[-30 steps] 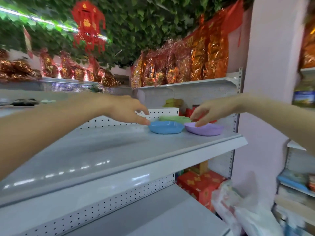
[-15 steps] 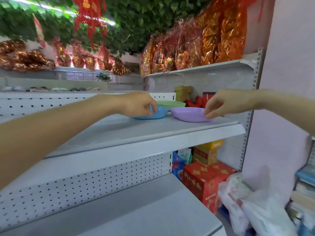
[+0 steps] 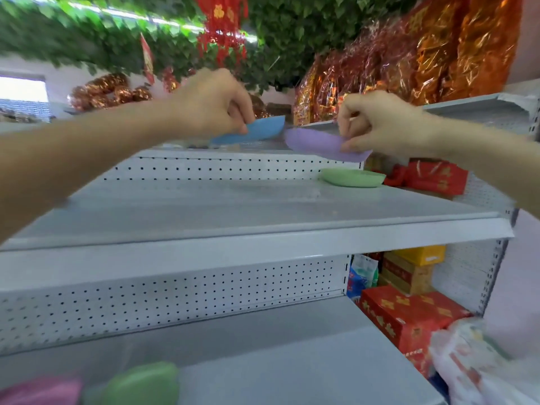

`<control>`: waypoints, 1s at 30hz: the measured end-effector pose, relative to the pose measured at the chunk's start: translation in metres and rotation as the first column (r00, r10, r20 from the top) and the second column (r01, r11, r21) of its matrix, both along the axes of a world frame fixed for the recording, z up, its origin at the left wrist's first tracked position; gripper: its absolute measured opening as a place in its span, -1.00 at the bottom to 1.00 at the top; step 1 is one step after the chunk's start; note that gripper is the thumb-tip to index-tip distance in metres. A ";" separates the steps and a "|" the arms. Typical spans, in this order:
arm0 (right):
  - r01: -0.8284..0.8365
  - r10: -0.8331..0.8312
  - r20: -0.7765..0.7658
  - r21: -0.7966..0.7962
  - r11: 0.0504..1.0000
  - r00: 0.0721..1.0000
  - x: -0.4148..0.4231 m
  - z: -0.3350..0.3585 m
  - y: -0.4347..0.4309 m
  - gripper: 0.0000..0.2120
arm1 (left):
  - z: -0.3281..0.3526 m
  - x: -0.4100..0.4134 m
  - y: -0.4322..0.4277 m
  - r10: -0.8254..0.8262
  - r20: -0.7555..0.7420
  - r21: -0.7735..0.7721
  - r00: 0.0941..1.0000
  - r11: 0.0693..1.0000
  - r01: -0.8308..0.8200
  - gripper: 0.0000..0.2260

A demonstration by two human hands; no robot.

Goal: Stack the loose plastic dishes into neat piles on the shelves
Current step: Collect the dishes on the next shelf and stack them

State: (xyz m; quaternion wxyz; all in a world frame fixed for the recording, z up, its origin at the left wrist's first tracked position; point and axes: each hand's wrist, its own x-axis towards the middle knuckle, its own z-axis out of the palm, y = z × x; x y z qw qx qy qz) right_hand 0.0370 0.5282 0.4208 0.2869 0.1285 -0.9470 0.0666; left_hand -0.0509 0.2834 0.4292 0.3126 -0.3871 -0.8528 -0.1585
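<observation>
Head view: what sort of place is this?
Most likely a small retail shop. White metal display shelving with perforated back panels, foil-wrapped gift packs lined up above, and red boxed goods stocked below.

Single head-worn view, close to the grey shelf (image 3: 263, 211), facing forward, tilted slightly upward
</observation>
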 end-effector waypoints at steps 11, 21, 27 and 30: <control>-0.376 0.337 -0.214 -0.179 0.909 0.917 -0.040 0.009 -0.223 -0.78 | 0.031 0.032 -0.249 0.341 0.008 0.129 0.940 0.932 -0.339 -0.86; -0.465 0.394 -0.287 -0.247 0.850 0.873 -0.064 0.000 -0.395 -0.77 | -0.002 0.036 -0.415 0.462 0.096 -0.025 0.882 0.887 -0.462 -0.86; -0.518 0.444 -0.296 -0.253 0.817 0.846 -0.063 -0.008 -0.457 -0.68 | -0.040 0.017 -0.454 0.303 0.188 0.002 0.934 0.951 -0.309 -0.86; -0.509 0.450 -0.263 -0.230 0.829 0.853 -0.064 -0.004 -0.476 -0.68 | -0.041 0.008 -0.462 0.229 0.207 -0.018 0.951 0.973 -0.231 -0.86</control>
